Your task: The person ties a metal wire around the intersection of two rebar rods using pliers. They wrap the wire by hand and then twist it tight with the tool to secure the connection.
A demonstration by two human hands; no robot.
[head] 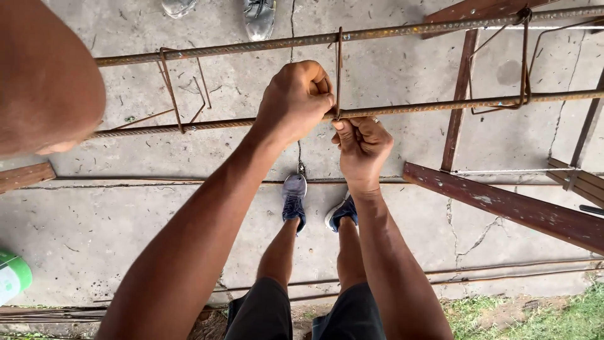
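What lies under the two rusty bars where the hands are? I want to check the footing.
Under the near bar lies cracked concrete floor and the person's blue shoes. The left hand and right hand cover the floor directly beneath the joint.

A: Where is there open room around the bars?

B: Between the upper rebar [264,43] and the lower rebar [440,106] runs a long open gap. Thin wire stirrups cross it: a left stirrup [170,88], a middle stirrup [339,69], a right stirrup [525,56].

A: What blocks the middle?

B: The left hand [296,101] and right hand [362,148] crowd the middle stirrup, both closed at the lower bar.

A: And below?

B: A rusty steel frame [503,204] slants at right; the concrete floor [113,220] lies open at left.
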